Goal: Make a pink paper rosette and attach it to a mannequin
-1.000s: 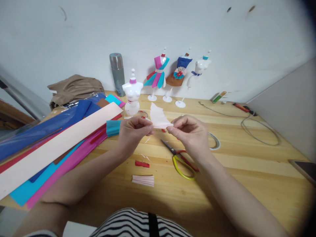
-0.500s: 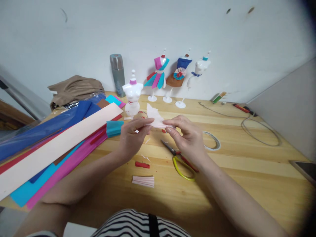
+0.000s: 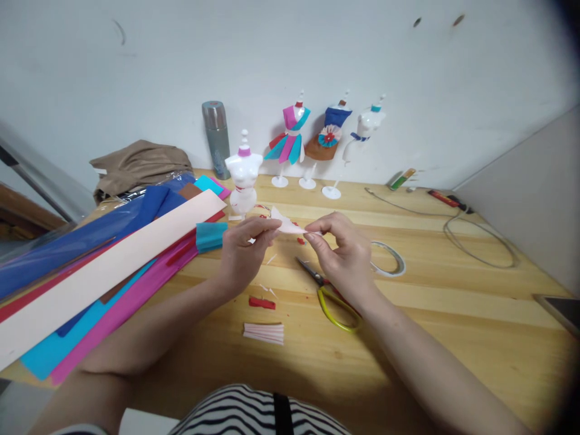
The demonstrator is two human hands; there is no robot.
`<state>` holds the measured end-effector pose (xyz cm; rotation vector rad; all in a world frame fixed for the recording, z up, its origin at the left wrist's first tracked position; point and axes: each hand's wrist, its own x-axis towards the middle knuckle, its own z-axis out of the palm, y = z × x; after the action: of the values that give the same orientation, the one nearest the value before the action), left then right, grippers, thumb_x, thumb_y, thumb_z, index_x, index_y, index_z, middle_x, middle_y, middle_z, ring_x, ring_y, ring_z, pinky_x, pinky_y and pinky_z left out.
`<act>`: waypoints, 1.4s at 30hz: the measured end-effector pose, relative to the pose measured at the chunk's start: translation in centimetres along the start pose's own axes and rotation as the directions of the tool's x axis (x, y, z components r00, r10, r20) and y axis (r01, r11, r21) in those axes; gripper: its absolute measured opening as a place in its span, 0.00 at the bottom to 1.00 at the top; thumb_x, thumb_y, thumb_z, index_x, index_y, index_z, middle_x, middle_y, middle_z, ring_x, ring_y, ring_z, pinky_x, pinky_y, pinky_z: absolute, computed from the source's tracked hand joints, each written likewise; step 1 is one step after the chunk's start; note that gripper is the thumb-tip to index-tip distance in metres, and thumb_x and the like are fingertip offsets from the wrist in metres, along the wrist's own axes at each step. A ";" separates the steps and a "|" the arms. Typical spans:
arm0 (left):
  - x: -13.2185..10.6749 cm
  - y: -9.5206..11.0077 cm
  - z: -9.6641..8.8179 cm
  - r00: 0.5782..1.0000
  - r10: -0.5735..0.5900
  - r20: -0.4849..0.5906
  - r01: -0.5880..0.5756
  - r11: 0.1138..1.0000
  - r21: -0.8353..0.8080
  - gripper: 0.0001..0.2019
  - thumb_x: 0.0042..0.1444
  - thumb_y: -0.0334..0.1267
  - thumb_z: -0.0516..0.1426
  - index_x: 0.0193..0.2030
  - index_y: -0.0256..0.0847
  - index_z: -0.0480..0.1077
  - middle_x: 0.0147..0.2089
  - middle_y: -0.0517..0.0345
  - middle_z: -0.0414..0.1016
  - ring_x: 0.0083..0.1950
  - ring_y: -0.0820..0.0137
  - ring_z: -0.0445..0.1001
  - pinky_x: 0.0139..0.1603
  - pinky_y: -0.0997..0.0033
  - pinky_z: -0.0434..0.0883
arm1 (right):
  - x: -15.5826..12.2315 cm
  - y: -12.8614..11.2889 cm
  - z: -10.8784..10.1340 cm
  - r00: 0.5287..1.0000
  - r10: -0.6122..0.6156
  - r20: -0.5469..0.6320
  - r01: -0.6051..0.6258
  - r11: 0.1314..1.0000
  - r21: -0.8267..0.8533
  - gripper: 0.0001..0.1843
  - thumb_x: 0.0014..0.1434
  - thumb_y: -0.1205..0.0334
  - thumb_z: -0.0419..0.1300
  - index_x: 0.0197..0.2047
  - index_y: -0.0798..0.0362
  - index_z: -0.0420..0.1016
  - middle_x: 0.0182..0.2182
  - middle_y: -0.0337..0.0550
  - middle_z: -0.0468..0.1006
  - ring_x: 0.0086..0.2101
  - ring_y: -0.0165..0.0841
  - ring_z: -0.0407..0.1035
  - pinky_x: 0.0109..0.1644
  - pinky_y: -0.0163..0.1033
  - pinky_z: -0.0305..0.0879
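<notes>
Both hands are closed by thumb and forefinger on one thing, the pale pink crepe-like piece (image 3: 286,226). The left hand (image 3: 247,251) pinches it at its left end, and the right hand (image 3: 342,257) pinches the narrow right end. The piece lies between the two hands, lifted above the wooden table (image 3: 430,326). Its long axis goes across, from the left fingertips to the right ones, so neither hand is nearer to it; a pointed part stands up beside the left fingertips.

Below and between the hands there are the scissors (image 3: 319,281), close to the right wrist, with the blades directed away from the person. Nearer to the body lie a red strip (image 3: 261,302) and a pleated pink piece (image 3: 263,333). A teal folded piece (image 3: 211,237) is just beside the left hand, and a tape roll (image 3: 399,263) is to the right of the right hand. Farther away stands a white mini mannequin (image 3: 244,172).
</notes>
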<state>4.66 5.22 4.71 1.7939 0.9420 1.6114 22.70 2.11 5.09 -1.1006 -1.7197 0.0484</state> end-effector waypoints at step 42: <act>-0.2 -1.1 -0.2 0.964 0.265 0.020 -0.266 0.963 0.047 0.07 0.52 0.23 0.63 0.33 0.39 0.77 0.36 0.55 0.83 0.35 0.73 0.81 0.36 0.78 0.76 | -0.6 0.2 0.4 0.951 0.267 0.155 -0.306 0.875 0.376 0.03 0.58 0.64 0.65 0.36 0.46 0.80 0.33 0.38 0.82 0.35 0.35 0.75 0.42 0.42 0.67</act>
<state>4.34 5.67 3.77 2.0343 0.7657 1.7459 22.53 2.00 4.40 -1.0474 -1.5268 0.6234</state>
